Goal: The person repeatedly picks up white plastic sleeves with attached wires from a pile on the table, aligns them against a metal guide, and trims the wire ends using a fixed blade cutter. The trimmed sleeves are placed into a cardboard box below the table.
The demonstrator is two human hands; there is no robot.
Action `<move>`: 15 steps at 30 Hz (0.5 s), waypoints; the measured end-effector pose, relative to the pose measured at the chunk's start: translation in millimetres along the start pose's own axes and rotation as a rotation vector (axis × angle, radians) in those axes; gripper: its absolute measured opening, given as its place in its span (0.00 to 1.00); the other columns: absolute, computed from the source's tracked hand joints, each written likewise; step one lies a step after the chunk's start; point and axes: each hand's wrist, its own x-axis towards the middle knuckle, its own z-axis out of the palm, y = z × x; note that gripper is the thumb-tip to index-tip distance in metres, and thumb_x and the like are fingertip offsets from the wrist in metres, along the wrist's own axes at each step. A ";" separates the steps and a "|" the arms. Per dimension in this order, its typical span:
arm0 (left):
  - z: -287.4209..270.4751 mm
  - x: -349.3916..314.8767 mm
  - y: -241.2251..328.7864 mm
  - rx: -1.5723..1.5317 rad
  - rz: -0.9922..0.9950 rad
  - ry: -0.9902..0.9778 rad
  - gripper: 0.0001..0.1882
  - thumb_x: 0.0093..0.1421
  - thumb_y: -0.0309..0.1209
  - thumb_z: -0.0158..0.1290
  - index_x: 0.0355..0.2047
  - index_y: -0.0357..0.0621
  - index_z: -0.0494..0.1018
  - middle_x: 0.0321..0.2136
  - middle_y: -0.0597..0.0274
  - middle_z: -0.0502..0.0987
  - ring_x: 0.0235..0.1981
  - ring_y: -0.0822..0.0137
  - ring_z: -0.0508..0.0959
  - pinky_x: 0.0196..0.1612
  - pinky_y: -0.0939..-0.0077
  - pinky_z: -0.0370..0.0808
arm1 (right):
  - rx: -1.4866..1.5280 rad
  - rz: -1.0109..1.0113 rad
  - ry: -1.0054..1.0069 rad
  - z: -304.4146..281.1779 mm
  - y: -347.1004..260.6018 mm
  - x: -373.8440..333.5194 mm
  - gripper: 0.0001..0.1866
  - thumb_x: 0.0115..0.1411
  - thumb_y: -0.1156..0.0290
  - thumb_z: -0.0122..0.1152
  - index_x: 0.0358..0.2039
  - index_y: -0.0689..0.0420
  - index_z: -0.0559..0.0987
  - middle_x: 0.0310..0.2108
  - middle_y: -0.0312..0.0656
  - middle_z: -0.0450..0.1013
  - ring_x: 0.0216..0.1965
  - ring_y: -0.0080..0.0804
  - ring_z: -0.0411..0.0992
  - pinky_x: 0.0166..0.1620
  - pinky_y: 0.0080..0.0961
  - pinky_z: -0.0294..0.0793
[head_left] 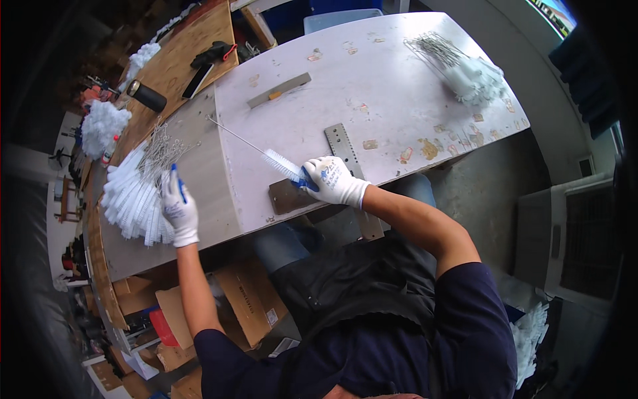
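Observation:
My right hand, in a white glove with blue fingertips, is closed round the bristled end of a wire-handled brush. Its thin twisted wire points up and to the left, ending in a small loop. My left hand, gloved the same way, is at the right side of a fanned pile of white brushes whose wire handles point away from me. Its fingers are stretched out, and I see no brush held in it. Beside my right hand lie a brown block and a perforated metal bar.
A second brush pile lies at the table's far right. A flat metal bar with an orange piece is mid-table. On the wooden board at left are a black bottle, a phone and a dark glove. Cardboard boxes stand below.

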 end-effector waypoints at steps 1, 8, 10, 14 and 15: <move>5.0 4.5 26.9 -0.101 -0.045 -0.033 0.22 0.65 0.25 0.50 0.60 0.47 0.73 0.44 0.51 0.79 0.43 0.50 0.80 0.47 0.59 0.76 | 0.021 0.018 0.007 0.4 0.9 1.8 0.17 0.58 0.56 0.64 0.36 0.56 0.75 0.35 0.48 0.78 0.39 0.49 0.78 0.44 0.43 0.75; 93.0 -5.0 127.2 -1.292 -0.956 -0.537 0.15 0.68 0.26 0.48 0.51 0.42 0.79 0.27 0.65 0.78 0.19 0.77 0.72 0.24 0.80 0.71 | 0.154 0.193 0.390 -60.5 28.2 -11.6 0.11 0.57 0.64 0.67 0.30 0.55 0.75 0.27 0.49 0.75 0.30 0.52 0.76 0.35 0.41 0.74; 99.1 -14.1 137.1 -1.282 -0.998 -0.458 0.15 0.68 0.24 0.47 0.51 0.42 0.79 0.25 0.67 0.76 0.19 0.77 0.71 0.24 0.81 0.70 | -0.083 0.213 0.502 -116.7 60.7 -26.3 0.11 0.54 0.69 0.69 0.28 0.54 0.73 0.25 0.48 0.73 0.28 0.50 0.74 0.32 0.41 0.73; 95.4 -17.5 142.8 -1.336 -1.006 -0.361 0.15 0.69 0.24 0.46 0.50 0.44 0.80 0.23 0.68 0.74 0.18 0.76 0.70 0.21 0.80 0.68 | -0.536 0.225 0.573 -221.4 148.6 -69.1 0.11 0.59 0.64 0.66 0.31 0.53 0.73 0.28 0.44 0.74 0.32 0.45 0.76 0.35 0.42 0.75; 94.4 -17.6 144.5 -1.338 -1.005 -0.362 0.15 0.69 0.24 0.46 0.50 0.44 0.80 0.23 0.68 0.74 0.18 0.77 0.70 0.21 0.80 0.68 | -0.653 0.344 0.497 -241.6 163.6 -80.2 0.12 0.60 0.62 0.65 0.34 0.55 0.73 0.32 0.45 0.75 0.33 0.46 0.77 0.37 0.42 0.76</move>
